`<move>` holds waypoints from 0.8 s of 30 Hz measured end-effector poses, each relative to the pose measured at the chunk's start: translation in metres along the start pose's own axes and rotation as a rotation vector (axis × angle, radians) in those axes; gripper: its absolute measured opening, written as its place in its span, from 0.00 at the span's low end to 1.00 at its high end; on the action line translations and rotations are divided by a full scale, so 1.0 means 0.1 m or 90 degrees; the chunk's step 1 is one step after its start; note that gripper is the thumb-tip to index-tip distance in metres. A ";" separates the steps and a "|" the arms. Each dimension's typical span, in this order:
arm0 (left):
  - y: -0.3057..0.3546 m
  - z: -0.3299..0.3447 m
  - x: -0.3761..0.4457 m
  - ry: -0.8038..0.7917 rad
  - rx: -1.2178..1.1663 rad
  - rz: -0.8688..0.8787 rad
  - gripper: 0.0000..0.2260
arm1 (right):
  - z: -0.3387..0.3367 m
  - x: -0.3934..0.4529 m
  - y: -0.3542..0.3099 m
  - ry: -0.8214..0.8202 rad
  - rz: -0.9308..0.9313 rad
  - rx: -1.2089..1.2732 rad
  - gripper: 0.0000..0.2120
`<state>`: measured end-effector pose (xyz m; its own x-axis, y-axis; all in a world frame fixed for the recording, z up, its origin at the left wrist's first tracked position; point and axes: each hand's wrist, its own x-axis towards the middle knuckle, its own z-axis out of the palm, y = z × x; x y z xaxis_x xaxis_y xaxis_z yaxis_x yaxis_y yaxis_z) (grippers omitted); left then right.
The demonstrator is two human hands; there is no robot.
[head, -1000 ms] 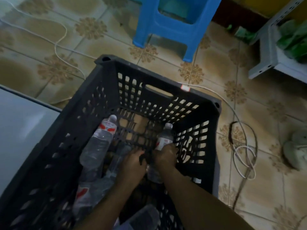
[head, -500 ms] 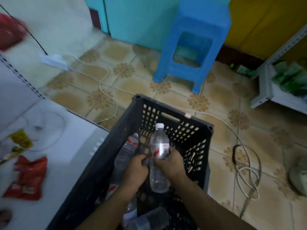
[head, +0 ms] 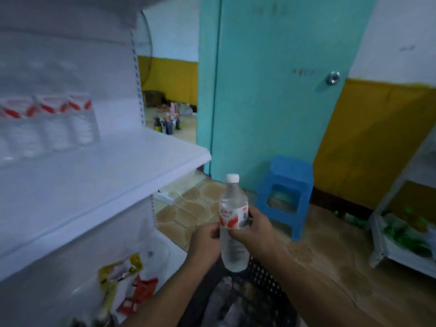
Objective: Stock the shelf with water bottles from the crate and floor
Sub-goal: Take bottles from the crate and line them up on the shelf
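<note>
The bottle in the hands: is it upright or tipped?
Upright. The bottle has its white cap on top and its base pointing down over the crate, while the left hand and right hand grip its middle.

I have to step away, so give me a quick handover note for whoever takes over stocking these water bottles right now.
Left hand and right hand both grip one upright water bottle, cap on, held above the black crate.
Shelf to the left: a row of bottles stands at the back, with bare board in front.
Done: some bottles shelved, this one lifted out.
Left: set this bottle on the shelf, then empty the crate, where more bottles seem to lie.
</note>
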<state>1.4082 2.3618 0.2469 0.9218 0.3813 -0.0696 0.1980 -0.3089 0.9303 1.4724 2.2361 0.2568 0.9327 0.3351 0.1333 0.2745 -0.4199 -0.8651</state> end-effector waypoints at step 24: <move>0.91 -2.82 -1.62 0.329 0.167 0.107 0.20 | 1.03 -0.61 -3.00 -0.166 -0.328 -0.004 0.27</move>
<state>1.1828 2.5174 0.4442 0.6798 0.6617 0.3164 0.1995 -0.5820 0.7884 1.3092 2.4285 0.4581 0.5903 0.6938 0.4126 0.6803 -0.1526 -0.7169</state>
